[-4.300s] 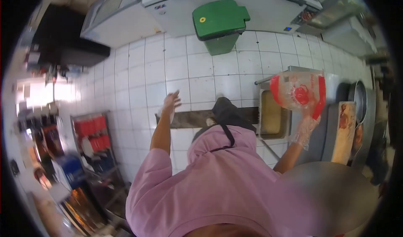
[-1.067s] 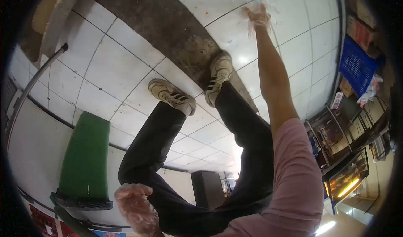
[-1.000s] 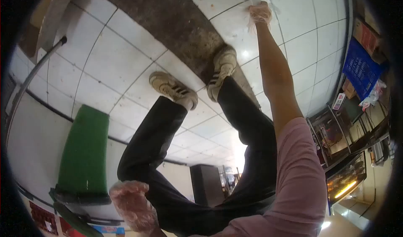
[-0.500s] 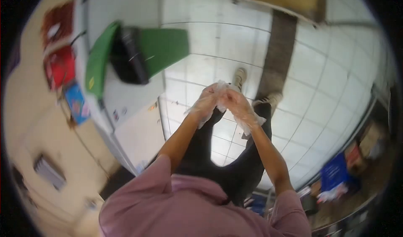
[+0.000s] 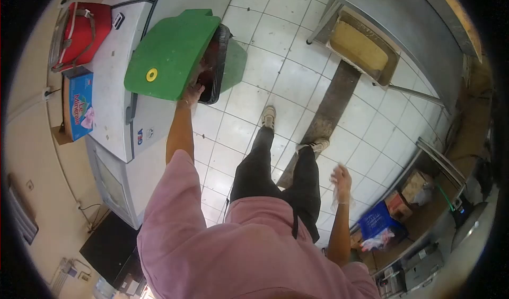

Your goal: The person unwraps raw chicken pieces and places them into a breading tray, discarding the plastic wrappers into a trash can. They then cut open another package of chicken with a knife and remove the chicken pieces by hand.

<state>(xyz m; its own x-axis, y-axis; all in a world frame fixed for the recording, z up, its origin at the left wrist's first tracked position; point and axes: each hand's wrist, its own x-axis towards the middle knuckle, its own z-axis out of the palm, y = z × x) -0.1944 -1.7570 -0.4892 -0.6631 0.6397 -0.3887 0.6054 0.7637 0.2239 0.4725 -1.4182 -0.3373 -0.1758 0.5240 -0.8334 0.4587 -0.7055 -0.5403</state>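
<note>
My left hand [image 5: 192, 95], in a clear plastic glove, grips the near edge of the green bin lid [image 5: 164, 60]. The lid is tilted up, and the black liner [image 5: 216, 81] shows inside the green bin [image 5: 234, 68]. Dark reddish contents are partly visible in it. My right hand [image 5: 342, 183] hangs over the tiled floor to the right of my legs, its fingers loosely apart, holding nothing, with clear plastic around the wrist.
White freezer [image 5: 119, 134] behind the bin, bearing a red bag [image 5: 87, 36] and a blue box [image 5: 79, 105]. Metal table [image 5: 403, 20] at upper right, beside a tray of yellowish liquid [image 5: 358, 47]. Dark floor strip [image 5: 331, 108] near my feet. Blue basket [image 5: 375, 220] at lower right.
My hands were together in front of me and have parted. The left has moved to the bin lid, the right out to the right. The bin's inside now shows.
</note>
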